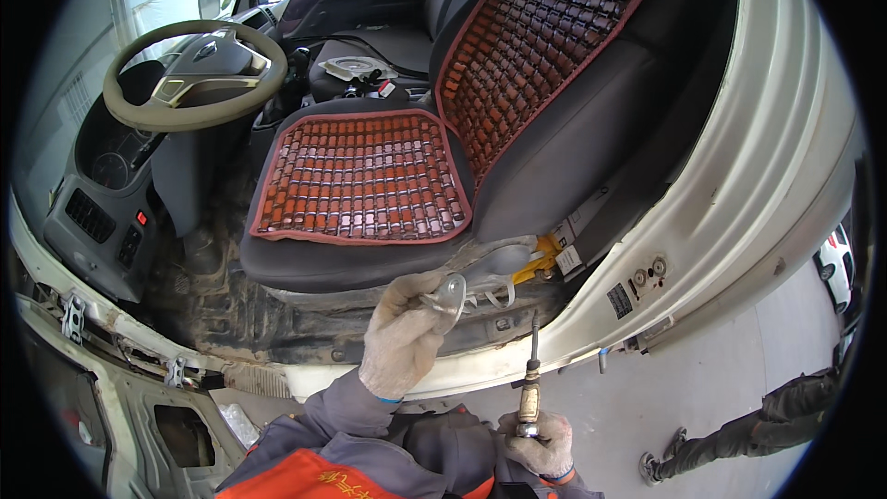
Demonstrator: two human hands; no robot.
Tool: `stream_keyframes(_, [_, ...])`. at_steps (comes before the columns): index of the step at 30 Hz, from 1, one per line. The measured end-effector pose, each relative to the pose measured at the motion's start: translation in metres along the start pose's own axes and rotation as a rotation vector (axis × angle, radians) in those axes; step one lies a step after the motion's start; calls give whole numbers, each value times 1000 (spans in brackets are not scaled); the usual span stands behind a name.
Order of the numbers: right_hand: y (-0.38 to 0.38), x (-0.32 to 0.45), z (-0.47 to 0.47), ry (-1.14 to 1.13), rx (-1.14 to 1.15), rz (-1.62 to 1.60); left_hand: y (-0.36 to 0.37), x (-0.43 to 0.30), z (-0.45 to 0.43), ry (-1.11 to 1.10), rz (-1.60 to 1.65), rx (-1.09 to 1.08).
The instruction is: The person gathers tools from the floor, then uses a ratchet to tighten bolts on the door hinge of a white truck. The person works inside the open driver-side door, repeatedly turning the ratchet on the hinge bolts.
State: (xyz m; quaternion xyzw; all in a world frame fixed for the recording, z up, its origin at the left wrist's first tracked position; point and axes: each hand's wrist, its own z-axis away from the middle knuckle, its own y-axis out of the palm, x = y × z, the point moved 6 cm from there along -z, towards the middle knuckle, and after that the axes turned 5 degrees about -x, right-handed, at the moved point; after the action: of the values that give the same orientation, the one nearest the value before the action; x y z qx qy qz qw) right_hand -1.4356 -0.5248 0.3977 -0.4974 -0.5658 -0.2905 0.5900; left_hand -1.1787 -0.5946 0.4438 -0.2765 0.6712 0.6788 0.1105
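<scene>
My left hand (405, 343), in a pale work glove, pinches a small rounded silver metal plate (454, 294) with a hole near its top. It is raised in front of the base of the driver's seat (312, 270), above the door sill. Lower and to the right, my gloved right hand (539, 445) grips the butt end of a screwdriver (529, 388). Its worn handle stands out from the fist and the dark shaft points away from me, across the cab's sill (485, 360). Behind the plate, a grey plastic seat-side cover (495, 263) shows partly.
A beaded mat (360, 177) covers the seat. The steering wheel (197, 76) is at the upper left. An opened door (145, 423) stands at the lower left and the door pillar (665, 242) at the right. Another person's legs (748, 430) are on the floor at the right.
</scene>
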Motion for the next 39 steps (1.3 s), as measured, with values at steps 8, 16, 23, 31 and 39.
stream_keyframes(8, [-1, 1, 5, 26, -7, 38, -11, 13, -2, -48, -123, -3])
stream_keyframes(16, [-4, 16, -1, -55, -1, 116, -106, 87, -42, -87, -1536, 175])
stream_keyframes(23, [-11, 27, -6, -79, -77, 64, -88, 91, -39, 229, -2108, 260])
stream_keyframes(31, [-16, 40, -20, -352, -228, 354, 30, 77, 9, -161, -947, 551])
stream_keyframes(39, [-10, 45, -45, -372, -392, 549, 44, 93, 43, 144, -962, 609])
